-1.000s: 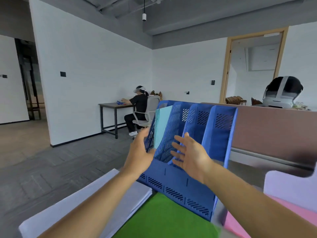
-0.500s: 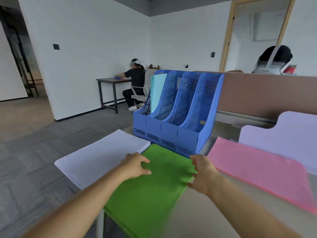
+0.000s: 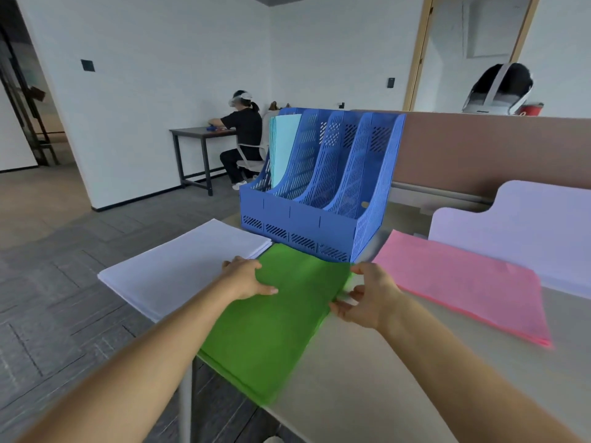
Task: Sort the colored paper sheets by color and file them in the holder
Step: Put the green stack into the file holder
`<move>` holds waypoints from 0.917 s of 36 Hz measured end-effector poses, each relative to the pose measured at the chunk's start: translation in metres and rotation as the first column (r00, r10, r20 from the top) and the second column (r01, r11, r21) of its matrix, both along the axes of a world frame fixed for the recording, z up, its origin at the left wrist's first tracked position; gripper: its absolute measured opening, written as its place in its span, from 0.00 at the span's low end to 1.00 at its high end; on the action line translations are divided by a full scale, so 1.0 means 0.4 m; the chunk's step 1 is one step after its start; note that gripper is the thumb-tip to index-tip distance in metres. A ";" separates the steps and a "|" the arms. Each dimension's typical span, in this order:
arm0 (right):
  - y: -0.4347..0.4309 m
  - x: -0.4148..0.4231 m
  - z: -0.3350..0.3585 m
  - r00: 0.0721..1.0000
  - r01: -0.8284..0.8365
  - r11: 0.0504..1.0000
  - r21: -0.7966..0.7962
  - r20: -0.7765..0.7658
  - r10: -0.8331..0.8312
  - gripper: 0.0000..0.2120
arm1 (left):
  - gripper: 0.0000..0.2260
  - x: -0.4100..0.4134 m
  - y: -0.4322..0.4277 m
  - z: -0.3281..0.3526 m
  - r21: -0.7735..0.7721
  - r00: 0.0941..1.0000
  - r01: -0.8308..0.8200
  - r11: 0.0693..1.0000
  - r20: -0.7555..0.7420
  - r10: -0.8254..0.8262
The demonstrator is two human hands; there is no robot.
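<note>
A blue file holder [image 3: 300,219] with several slots stands at the table's far edge; light blue sheets [image 3: 283,145] fill its leftmost slot. In front of it lies a green stack [image 3: 268,330]. My left hand [image 3: 244,278] rests on the stack's left edge with the thumb on top. My right hand [image 3: 367,294] pinches the stack's right edge, fingers curled under it. A white stack [image 3: 179,270] lies to the left, a pink stack [image 3: 463,282] to the right, and a pale lavender stack [image 3: 524,225] behind the pink one.
The grey table [image 3: 399,378] ends just left of the green stack, over dark floor. A brown partition [image 3: 479,148] runs behind the holder. A person sits at a far desk [image 3: 204,132].
Both hands left the holder and came down to the green stack a second ago. Since half a second ago my right fingers have curled under its right edge.
</note>
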State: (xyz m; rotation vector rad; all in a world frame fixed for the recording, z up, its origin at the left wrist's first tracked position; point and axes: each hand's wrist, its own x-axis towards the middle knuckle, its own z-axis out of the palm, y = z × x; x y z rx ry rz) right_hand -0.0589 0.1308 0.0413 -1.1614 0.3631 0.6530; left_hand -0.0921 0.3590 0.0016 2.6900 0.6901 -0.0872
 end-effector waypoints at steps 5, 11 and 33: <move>0.017 0.031 -0.031 0.993 -0.117 0.992 -0.046 -0.024 0.116 0.24 | 0.40 0.000 -0.001 -0.001 0.001 1.000 -0.012 1.000 -0.001 0.012; 0.054 0.023 -0.073 0.890 -0.429 0.882 -0.196 0.077 0.450 0.11 | 0.40 -0.004 -0.002 -0.001 0.016 1.000 -0.019 1.000 0.012 0.019; 0.030 0.099 0.071 0.779 -0.119 0.989 0.084 0.626 0.040 0.15 | 0.48 0.021 0.043 0.165 -0.811 0.900 0.160 0.563 0.355 0.255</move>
